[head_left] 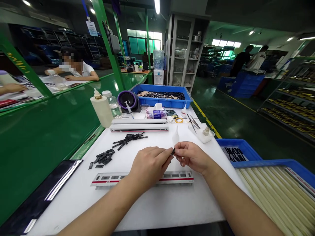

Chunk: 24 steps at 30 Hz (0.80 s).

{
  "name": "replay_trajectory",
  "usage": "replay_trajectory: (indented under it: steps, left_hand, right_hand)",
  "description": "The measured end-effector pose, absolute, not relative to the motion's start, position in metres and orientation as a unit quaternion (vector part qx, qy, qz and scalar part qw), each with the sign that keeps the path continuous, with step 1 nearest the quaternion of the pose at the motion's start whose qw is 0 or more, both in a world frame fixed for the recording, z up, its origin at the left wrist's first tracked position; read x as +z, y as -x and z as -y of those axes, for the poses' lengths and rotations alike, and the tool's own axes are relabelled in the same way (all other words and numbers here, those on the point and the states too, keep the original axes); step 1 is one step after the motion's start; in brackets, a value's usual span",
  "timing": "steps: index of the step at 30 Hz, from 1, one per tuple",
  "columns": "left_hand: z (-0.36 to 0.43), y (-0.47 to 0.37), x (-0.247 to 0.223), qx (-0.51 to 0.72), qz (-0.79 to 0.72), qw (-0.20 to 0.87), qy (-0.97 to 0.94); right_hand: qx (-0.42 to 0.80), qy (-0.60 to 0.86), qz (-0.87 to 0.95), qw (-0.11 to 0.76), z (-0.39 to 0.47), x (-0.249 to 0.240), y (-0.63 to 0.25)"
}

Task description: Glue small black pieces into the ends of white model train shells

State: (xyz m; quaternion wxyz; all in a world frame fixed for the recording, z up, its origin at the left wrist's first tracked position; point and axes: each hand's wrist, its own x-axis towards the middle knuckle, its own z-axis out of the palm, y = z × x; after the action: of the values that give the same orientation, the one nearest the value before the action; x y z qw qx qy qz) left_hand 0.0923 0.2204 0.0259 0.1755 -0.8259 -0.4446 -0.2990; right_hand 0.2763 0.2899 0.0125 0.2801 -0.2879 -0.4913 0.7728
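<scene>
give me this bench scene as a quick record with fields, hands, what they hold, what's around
left hand: left hand pinches a small black part at its fingertips
right hand: right hand meets the same part and holds a small white glue bottle, nozzle up
below hands: white train car shell with red stripe, lying on the white table
left of hands: two heaps of black strips
behind: second train shell, large bottle, blue bin
right: blue tray of pale strips
</scene>
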Motion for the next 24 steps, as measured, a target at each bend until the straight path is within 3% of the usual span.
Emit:
replay_trajectory:
  steps: [5, 11, 13, 24]
  left_hand:
    - [-0.222, -0.093, 0.025, -0.332, 0.456, 0.163, 0.81]
    - [-0.219, -0.092, 0.021, -0.386, 0.493, 0.117, 0.771]
    - [-0.218, -0.092, 0.02, -0.392, 0.496, 0.113, 0.766]
    - [-0.219, -0.1, 0.018, -0.406, 0.48, 0.117, 0.769]
  right_hand:
    - [0.726, 0.305, 0.533, 0.31, -0.286, 0.013, -0.273]
    - [0.3, 0.305, 0.784, 0.45, -0.272, 0.012, -0.27]
    - [0.22, 0.278, 0.812, 0.463, -0.27, 0.011, -0.27]
    - [0.028, 0.231, 0.824, 0.516, -0.273, 0.007, -0.268]
